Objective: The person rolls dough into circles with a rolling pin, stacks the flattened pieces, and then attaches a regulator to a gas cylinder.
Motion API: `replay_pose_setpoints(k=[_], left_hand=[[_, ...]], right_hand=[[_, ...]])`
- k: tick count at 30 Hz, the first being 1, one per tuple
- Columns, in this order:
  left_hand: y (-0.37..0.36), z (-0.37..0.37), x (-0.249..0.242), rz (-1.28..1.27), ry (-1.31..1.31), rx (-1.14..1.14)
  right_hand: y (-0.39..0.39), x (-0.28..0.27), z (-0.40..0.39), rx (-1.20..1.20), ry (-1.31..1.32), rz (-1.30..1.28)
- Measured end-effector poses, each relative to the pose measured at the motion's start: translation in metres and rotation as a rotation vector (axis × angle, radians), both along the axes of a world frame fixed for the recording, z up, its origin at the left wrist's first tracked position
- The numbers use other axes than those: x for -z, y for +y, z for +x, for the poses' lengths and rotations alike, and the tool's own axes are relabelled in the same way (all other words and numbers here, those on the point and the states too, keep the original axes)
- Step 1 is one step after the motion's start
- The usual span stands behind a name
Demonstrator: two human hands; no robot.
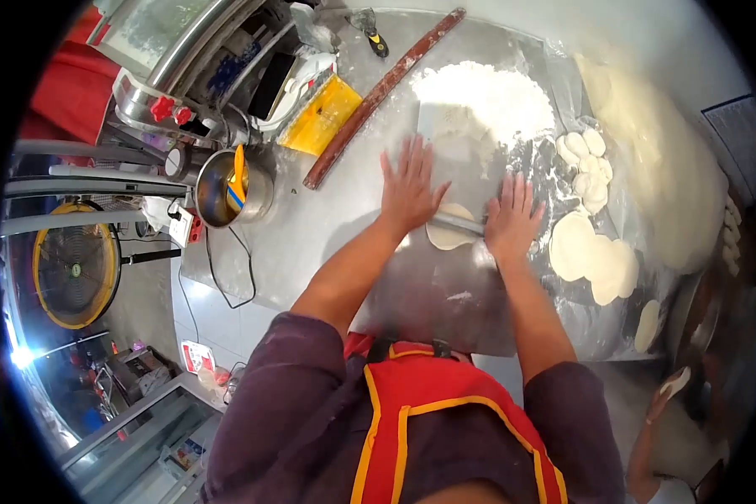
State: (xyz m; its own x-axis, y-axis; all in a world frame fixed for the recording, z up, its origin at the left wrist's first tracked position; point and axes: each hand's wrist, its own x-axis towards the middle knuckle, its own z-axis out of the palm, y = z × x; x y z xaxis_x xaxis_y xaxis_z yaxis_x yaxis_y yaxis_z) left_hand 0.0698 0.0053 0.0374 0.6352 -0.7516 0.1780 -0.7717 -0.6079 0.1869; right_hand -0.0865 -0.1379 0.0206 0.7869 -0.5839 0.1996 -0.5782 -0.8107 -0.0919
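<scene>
A short metal rolling pin (457, 222) lies across a round piece of dough (450, 238) on the metal table. Flat on the pin's left end is my left hand (410, 186), its fingers stretched out and spread. My right hand (512, 220) rests over the pin's other end, fingers extended forward. Just beyond my hands is a heap of white flour (487, 101). Flattened dough rounds (593, 256) overlap to the right of my right hand, with small dough pieces (585, 164) above them.
A long red-brown rod (382, 99) lies diagonally at the left, beside a yellow scraper (321, 115) and a metal pot (233, 186). A large dough mass (659, 160) covers the right side. Another person's hand (659, 405) holds a dough piece at lower right.
</scene>
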Motion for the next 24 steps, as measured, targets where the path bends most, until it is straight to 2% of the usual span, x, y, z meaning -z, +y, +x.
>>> replay_pose_setpoints(k=[4, 6, 7, 10, 11, 12, 14, 16, 17, 20, 24], left_hand=[[-0.039, 0.038, 0.01, -0.076, -0.116, 0.008], [-0.036, 0.038, 0.012, -0.063, -0.105, 0.039], [-0.02, 0.026, 0.009, -0.048, -0.058, 0.064], [0.045, -0.03, 0.015, 0.057, 0.059, 0.119], [0.068, -0.049, 0.01, 0.044, 0.146, 0.147], [0.089, -0.066, 0.006, -0.116, 0.19, 0.166], [0.119, -0.087, 0.019, -0.169, 0.202, 0.184], [0.113, -0.082, 0.024, -0.135, 0.243, 0.183], [0.1, -0.082, 0.023, -0.116, 0.265, 0.186], [0.048, -0.069, 0.002, -0.299, 0.301, 0.159], [0.011, -0.05, 0.013, -0.028, 0.426, 0.161]], right_hand=[[-0.039, 0.005, 0.042, 0.098, -0.02, -0.036], [-0.031, -0.003, 0.034, -0.016, 0.003, -0.031], [-0.018, -0.008, 0.02, -0.073, 0.023, -0.023], [0.036, -0.006, -0.039, -0.148, 0.069, 0.213], [0.055, -0.007, -0.058, -0.152, 0.109, 0.309], [0.073, -0.009, -0.076, -0.164, 0.081, 0.33], [0.097, -0.003, -0.097, -0.237, -0.032, 0.352], [0.088, 0.016, -0.108, -0.342, -0.202, 0.293], [0.084, 0.013, -0.108, -0.317, -0.173, 0.326], [0.07, 0.001, -0.098, -0.308, -0.107, 0.392], [0.062, 0.003, -0.135, -0.4, 0.003, 0.395]])
